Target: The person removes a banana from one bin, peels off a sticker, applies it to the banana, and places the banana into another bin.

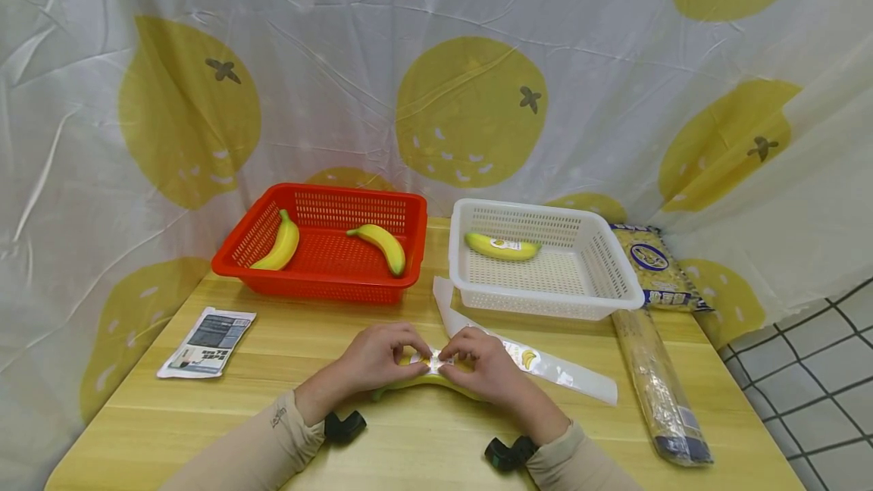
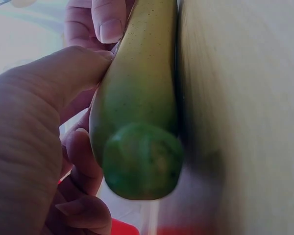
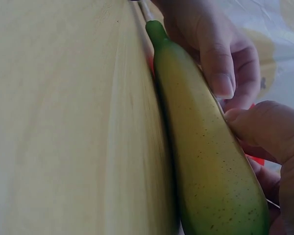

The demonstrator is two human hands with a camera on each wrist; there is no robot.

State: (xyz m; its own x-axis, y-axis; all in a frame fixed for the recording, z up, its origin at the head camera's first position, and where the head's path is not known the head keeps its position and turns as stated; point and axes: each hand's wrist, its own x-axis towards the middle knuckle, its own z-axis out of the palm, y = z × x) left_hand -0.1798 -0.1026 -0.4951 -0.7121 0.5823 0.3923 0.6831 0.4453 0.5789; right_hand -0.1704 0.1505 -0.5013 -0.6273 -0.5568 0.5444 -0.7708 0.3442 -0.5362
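Note:
A yellow banana (image 1: 428, 380) with green ends lies crosswise on the table near me. On its upper side is a white banana sticker (image 1: 434, 361). My left hand (image 1: 373, 361) pinches the sticker's left end between thumb and fingertips; my right hand (image 1: 487, 367) pinches its right end. In the left wrist view the green stem end of the banana (image 2: 142, 161) faces the camera, with the thumb on its edge. The right wrist view shows the speckled side of the banana (image 3: 201, 142), both thumbs close together. Behind the right hand lies a sticker strip (image 1: 562, 374) with a printed banana label.
A red basket (image 1: 320, 288) with two bananas stands at back left. The white basket (image 1: 539, 303) to its right has one stickered banana (image 1: 503, 246). A flat printed packet (image 1: 208, 343) lies left; a yellow bag (image 1: 651, 260) and a long clear packet (image 1: 661, 392) lie right.

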